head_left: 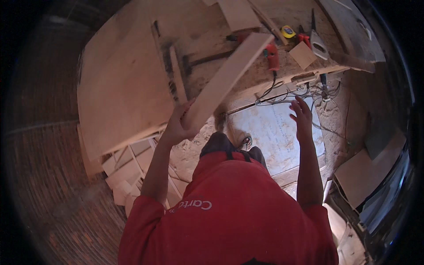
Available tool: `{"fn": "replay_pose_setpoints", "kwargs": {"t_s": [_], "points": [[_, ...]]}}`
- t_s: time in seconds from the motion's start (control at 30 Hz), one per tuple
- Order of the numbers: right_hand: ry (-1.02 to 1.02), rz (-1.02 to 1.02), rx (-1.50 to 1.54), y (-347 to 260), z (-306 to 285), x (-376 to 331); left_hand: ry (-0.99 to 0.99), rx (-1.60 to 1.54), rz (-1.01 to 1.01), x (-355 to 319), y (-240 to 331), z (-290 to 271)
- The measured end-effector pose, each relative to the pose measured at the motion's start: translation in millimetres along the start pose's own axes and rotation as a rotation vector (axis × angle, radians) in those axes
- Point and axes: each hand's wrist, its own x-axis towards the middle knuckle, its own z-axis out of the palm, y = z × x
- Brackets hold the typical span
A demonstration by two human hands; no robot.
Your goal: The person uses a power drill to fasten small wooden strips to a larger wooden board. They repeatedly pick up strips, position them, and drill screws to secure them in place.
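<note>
A person's left hand [179, 126] grips the near end of a wooden plank [229, 77], which slants up over the workbench edge; the thumb and palm hide part of that end. The right hand [302, 117], bare and loosely spread, hovers well apart from it. The plank covers part of a red power tool [273, 59], and a flat board [238, 17] is cut off at the upper edge. Dust dulls the wooden workbench [121, 79], where a yellow tape measure [288, 31] lies. Below, tangled cables [287, 98] meet a pale panel [274, 132] on the floor; the dark rim blurs ridged brown ground [44, 185] at left.
</note>
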Motion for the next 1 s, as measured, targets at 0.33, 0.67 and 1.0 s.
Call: {"fn": "replay_pose_setpoints", "kwargs": {"t_s": [0.33, 0.67, 1.0], "points": [[-0.300, 0.560, 0.685, 45, 124, -25, -0.282, 0.696, 0.011, -130, -23, -47], [-0.185, 0.647, 0.754, 131, 253, -99, 0.331, 0.695, -0.167, -196, -139, -138], [-0.257, 0.643, 0.712, 135, 286, -89, 0.700, -0.516, -0.895, -176, -184, -154]]}}
